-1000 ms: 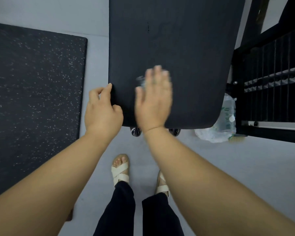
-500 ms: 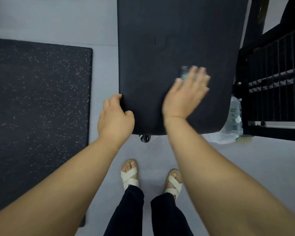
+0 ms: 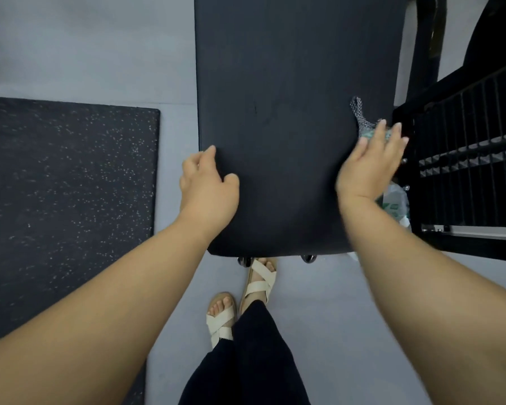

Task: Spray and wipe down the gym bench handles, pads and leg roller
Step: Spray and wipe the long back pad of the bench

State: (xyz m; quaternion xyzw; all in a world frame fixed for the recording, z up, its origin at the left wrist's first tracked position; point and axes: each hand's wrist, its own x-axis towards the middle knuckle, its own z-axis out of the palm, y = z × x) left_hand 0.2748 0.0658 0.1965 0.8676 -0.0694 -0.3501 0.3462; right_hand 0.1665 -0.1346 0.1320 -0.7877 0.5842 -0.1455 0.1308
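Since half a second ago, the right hand [image 3: 368,163] has swept its cloth [image 3: 359,111] across to the right edge of the black bench pad [image 3: 275,83]. Its fingers lie straight, pressing the netted cloth flat on the pad. The left hand [image 3: 208,188] grips the pad's left edge, thumb on top, fingers curled over the side. A speckled floor mat [image 3: 65,200] lies to the left.

We see a grey floor [image 3: 85,48] with a black pad [image 3: 289,112] above it at 12 o'clock. On the floor, a dark mat [image 3: 56,200] lies at 9 o'clock, a plastic bag [image 3: 396,200] at 3 o'clock, and two feet [image 3: 221,317] stand at 6 o'clock. On the pad, a cloth [image 3: 358,111] lies at the 3 o'clock edge under our right hand [image 3: 368,165]. Our left hand [image 3: 208,188] grips the 9 o'clock edge.
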